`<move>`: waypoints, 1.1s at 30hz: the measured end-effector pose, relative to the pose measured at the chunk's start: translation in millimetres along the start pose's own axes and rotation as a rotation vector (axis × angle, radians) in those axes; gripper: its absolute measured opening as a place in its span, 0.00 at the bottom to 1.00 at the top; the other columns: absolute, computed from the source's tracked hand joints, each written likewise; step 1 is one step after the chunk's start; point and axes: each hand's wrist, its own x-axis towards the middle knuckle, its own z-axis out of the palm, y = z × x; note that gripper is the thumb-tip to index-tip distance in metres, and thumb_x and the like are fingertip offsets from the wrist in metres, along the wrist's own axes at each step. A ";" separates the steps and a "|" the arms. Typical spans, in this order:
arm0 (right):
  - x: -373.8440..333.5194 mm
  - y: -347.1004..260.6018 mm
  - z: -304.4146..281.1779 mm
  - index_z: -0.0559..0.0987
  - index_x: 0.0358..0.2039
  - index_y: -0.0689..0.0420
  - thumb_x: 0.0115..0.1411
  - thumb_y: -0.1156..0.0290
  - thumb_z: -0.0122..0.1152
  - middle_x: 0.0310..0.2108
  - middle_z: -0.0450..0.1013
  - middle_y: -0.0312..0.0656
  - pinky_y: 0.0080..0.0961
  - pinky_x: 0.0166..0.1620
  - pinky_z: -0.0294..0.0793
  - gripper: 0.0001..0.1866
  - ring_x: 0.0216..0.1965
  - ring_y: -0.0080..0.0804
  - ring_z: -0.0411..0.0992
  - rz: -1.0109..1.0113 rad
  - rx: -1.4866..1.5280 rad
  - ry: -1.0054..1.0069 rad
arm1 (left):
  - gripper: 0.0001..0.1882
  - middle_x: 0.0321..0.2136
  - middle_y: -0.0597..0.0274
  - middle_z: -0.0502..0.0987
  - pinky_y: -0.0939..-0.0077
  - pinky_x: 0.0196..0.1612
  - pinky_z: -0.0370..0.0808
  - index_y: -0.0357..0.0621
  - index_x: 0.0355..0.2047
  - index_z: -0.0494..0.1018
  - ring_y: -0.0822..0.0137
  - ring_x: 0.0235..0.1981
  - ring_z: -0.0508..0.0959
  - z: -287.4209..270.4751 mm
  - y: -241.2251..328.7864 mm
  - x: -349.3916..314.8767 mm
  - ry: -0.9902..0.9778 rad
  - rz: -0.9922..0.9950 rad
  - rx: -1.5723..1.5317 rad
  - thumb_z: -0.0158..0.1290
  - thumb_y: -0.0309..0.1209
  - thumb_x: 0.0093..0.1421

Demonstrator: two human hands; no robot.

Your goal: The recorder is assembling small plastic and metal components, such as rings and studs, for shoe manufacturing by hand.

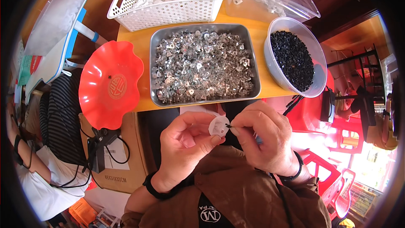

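My left hand (187,137) pinches a small round white plastic part (218,123) by its rim, between thumb and fingers. Its hollow, moulded side faces up. From the other side my right hand (263,133) grips a tiny black piece (228,125) in its fingertips, right at the edge of the white part. Whether the black piece is inserted or only touching, I cannot tell. Just beyond both hands lies a metal tray (205,100) heaped with small shiny metal clips. To its right stands a translucent round tub (322,65) full of tiny black pieces.
A red scalloped plate (95,99) sits left of the tray. Behind it are a white perforated basket (168,14) and a clear plastic bin (253,10), both with white parts. A cardboard box (114,173) with black cables stands lower left, near another person's arm (36,158).
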 end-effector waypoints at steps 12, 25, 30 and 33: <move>8.3 -1.2 1.6 0.74 0.28 0.59 0.45 0.84 0.61 0.25 0.70 0.41 0.28 0.23 0.69 0.09 0.23 0.37 0.71 -0.007 -0.120 -0.055 | 0.18 0.42 0.52 0.75 0.75 0.48 0.76 0.30 0.45 0.68 0.68 0.44 0.77 -1.0 -2.1 2.8 -0.032 0.022 0.146 0.55 0.13 0.54; 12.1 4.0 13.1 0.71 0.31 0.60 0.42 0.77 0.60 0.25 0.62 0.41 0.28 0.24 0.70 0.13 0.25 0.37 0.68 -0.165 -0.314 -0.114 | 0.15 0.41 0.54 0.72 0.78 0.43 0.77 0.31 0.42 0.69 0.69 0.42 0.76 -4.4 -7.8 10.9 0.003 0.134 0.197 0.54 0.12 0.53; 11.1 11.8 19.8 0.73 0.33 0.60 0.40 0.76 0.62 0.26 0.65 0.39 0.26 0.25 0.72 0.16 0.26 0.35 0.70 -0.265 -0.366 -0.071 | 0.15 0.43 0.52 0.73 0.77 0.41 0.77 0.31 0.44 0.67 0.69 0.41 0.77 -3.2 -6.3 10.9 0.041 0.072 0.061 0.53 0.14 0.56; 9.9 15.9 23.3 0.75 0.33 0.59 0.40 0.77 0.66 0.28 0.70 0.40 0.24 0.26 0.73 0.16 0.28 0.35 0.72 -0.264 -0.180 0.102 | 0.14 0.44 0.52 0.73 0.75 0.43 0.77 0.32 0.44 0.67 0.68 0.41 0.77 2.6 -2.8 8.2 0.073 0.075 0.023 0.53 0.15 0.57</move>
